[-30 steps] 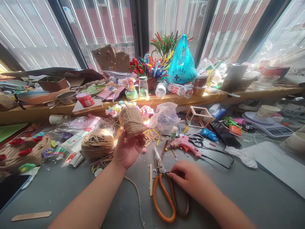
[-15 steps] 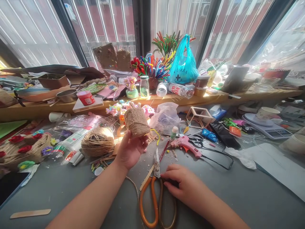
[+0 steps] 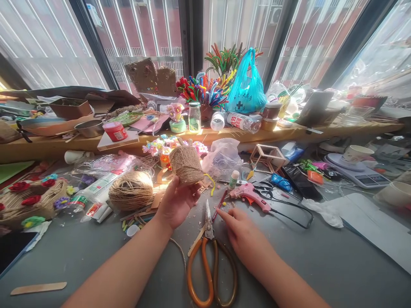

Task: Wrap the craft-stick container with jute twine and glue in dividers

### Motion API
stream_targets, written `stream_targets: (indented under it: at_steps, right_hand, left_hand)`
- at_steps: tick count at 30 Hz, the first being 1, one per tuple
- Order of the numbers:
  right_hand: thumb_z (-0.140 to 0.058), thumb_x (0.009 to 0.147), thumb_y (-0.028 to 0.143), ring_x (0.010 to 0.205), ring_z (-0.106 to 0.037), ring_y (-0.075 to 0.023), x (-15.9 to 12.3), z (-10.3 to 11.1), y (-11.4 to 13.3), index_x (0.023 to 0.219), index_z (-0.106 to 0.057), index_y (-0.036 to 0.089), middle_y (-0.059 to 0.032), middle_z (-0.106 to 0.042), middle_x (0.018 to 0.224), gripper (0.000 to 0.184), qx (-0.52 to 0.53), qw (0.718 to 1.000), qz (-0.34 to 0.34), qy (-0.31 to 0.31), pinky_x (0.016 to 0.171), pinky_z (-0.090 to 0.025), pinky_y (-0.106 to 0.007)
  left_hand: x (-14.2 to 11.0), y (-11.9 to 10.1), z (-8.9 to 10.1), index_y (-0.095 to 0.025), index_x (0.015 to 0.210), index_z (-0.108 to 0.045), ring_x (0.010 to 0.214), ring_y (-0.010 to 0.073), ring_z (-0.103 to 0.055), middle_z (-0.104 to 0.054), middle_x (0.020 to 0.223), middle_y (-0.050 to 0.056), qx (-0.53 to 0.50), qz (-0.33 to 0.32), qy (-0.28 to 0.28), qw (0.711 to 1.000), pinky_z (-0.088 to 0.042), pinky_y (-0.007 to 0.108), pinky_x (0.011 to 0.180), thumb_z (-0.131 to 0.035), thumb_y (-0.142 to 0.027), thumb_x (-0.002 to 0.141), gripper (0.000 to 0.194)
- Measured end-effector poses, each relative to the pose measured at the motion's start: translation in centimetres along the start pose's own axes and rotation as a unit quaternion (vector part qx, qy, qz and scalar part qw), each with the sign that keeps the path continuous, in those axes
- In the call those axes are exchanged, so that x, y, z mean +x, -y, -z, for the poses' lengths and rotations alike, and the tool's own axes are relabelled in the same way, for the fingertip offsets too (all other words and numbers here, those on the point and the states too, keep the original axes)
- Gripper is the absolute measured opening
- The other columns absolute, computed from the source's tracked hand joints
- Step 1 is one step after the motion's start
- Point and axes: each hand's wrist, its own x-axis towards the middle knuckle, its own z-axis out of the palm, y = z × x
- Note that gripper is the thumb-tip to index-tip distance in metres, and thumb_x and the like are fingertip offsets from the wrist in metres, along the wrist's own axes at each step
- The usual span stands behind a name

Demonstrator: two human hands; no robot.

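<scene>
My left hand (image 3: 175, 204) grips a small cup wrapped in jute twine (image 3: 186, 164) and holds it above the grey table. My right hand (image 3: 241, 233) hovers over the table just right of the orange-handled scissors (image 3: 210, 261), fingers stretched toward the pink glue gun (image 3: 250, 194); it holds nothing. The scissors lie flat, blades pointing away from me. A ball of jute twine (image 3: 131, 190) sits left of my left hand, with a strand trailing toward me.
Craft clutter covers the far table: a flower-trimmed basket (image 3: 25, 201), glue tube (image 3: 91, 196), black scissors (image 3: 266, 188), a wooden stick frame (image 3: 268, 156), a scale with a cup (image 3: 358, 164). The sill holds pipe cleaners, jars and a blue bag (image 3: 245, 92). A craft stick (image 3: 38, 288) lies near left.
My right hand has let go of the orange scissors and moved forward with fingers extended. The scissors ended up turned and shifted left. My left hand raised the twine cup slightly.
</scene>
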Motion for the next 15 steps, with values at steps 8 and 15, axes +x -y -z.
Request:
stream_targets:
  at_steps: [8,15]
  right_hand:
    - [-0.051,0.086,-0.007,0.106,-0.06,-0.0271,1.7,-0.7,1.2,0.132,-0.072,0.023,-0.0119,-0.069,0.12,0.059,-0.039,0.997,0.061,-0.007,0.094,-0.053,-0.042]
    - [-0.056,0.08,-0.007,0.106,-0.062,-0.0285,2.3,-2.4,3.9,0.13,-0.073,0.025,-0.0111,-0.07,0.122,0.062,-0.04,0.994,0.104,0.008,0.094,-0.053,-0.044]
  left_hand:
    - [0.3,0.4,0.2,-0.017,0.106,-0.077,0.088,0.0201,-0.068,-0.076,0.099,0.007,-0.042,-0.016,0.013,0.999,-0.053,0.03,0.075,-0.084,-0.057,0.077,0.05]
    - [0.2,0.5,0.1,-0.015,0.105,-0.078,0.092,0.0208,-0.067,-0.076,0.1,0.008,-0.047,-0.018,0.033,0.998,-0.054,0.031,0.08,-0.079,-0.055,0.083,0.046]
